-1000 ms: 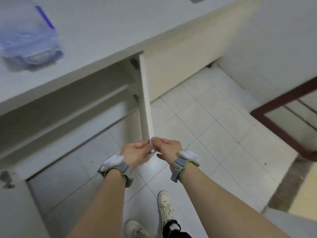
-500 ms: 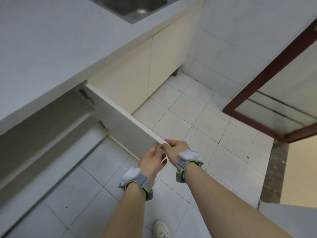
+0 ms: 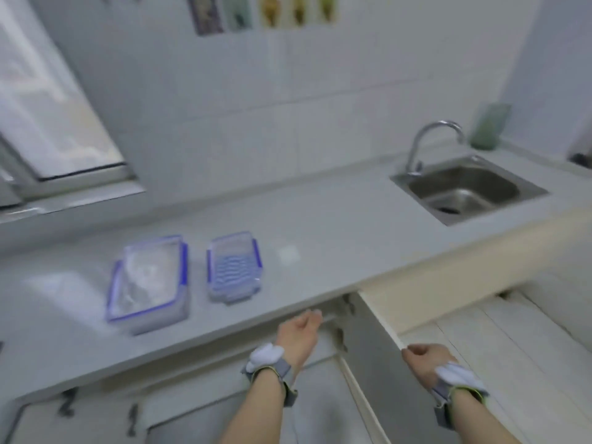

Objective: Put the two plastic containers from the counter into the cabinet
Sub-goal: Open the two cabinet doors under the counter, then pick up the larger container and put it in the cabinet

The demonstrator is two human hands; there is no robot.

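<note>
Two clear plastic containers with blue clips stand side by side on the white counter [image 3: 320,219]: a larger container [image 3: 149,282] on the left and a smaller container [image 3: 234,267] to its right. Below the counter edge the cabinet door [image 3: 378,318] stands swung open to the right, and the dim cabinet opening [image 3: 320,379] shows under the counter. My left hand [image 3: 299,331] is raised in front of that opening, fingers apart, holding nothing. My right hand [image 3: 423,357] has its fingers curled at the door's outer edge.
A steel sink [image 3: 464,190] with a curved tap [image 3: 429,139] is set into the counter at the right. A green object [image 3: 488,126] stands behind it. A window [image 3: 48,123] is at the left. Closed cabinet doors [image 3: 80,418] sit at lower left.
The view has swung up from the floor to the counter, bringing both containers into sight. My left hand has let go of the door edge and risen; my right hand stays at the door.
</note>
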